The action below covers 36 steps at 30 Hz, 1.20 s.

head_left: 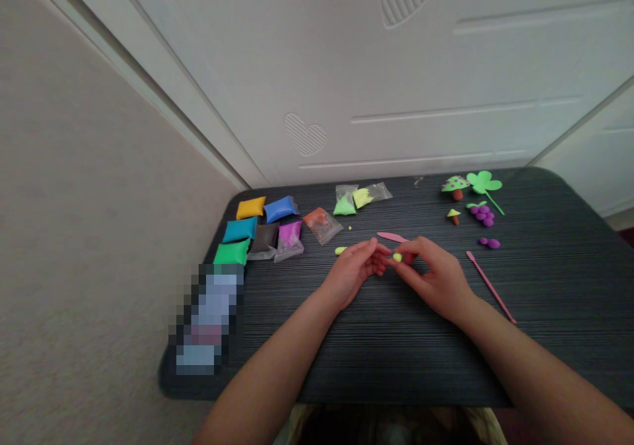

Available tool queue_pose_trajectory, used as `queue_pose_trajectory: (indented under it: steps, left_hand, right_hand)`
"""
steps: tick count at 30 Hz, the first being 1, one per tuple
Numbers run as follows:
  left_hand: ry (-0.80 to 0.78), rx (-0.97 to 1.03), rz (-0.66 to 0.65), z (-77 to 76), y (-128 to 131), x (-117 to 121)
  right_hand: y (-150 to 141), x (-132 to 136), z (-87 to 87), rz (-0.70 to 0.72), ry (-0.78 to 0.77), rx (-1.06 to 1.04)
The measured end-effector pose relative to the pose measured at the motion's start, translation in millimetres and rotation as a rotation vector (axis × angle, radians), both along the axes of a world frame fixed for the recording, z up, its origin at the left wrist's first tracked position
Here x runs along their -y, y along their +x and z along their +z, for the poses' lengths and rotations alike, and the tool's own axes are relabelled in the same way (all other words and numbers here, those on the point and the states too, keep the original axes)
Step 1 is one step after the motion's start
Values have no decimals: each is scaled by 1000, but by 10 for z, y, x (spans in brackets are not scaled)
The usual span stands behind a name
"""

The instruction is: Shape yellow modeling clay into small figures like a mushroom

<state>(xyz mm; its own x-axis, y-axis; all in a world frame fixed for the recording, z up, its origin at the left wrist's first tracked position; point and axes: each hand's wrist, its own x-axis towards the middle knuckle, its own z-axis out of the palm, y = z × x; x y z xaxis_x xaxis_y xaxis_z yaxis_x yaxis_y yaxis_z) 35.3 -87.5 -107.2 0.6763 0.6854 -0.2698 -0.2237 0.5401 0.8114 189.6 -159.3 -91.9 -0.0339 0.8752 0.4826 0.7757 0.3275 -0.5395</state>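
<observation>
Between the thumb and fingertips of my right hand point(438, 276) is a small yellow ball of modelling clay point(397, 257). My left hand point(354, 270) is half curled beside it, fingers apart and tips close to the ball; no object shows in it. An elongated yellow clay piece point(341, 251) lies on the table just past my left hand, partly hidden by it. Beyond the hands is a pink modelling knife point(391, 237), its near end covered by my right hand. A tiny yellow crumb point(349, 228) sits farther back.
Clay packets lie at left, including a blue one point(280, 208), with an orange bag point(321, 225) and a yellow bag point(371, 195) behind. At right are a clay mushroom point(456, 187), purple grapes point(482, 215), a green clover point(484, 182) and a pink tool point(490, 286). A pixelated patch point(208, 319) covers the left edge.
</observation>
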Motion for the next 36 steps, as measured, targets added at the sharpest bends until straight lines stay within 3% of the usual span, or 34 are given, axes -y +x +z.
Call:
queue_pose_trajectory:
  steps: [13,24,36]
  left_hand:
    - [240,-103,-43,-31,-14,35]
    - [280,-130,-29,-8,-12,37]
    - [201,-99,-34,-17,7,36]
  right_hand:
    - [-28,-7,-79,-14,-60,116]
    - [-40,-11,-53,20,-54,113]
    - [-46,-18,-84,19,-70,96]
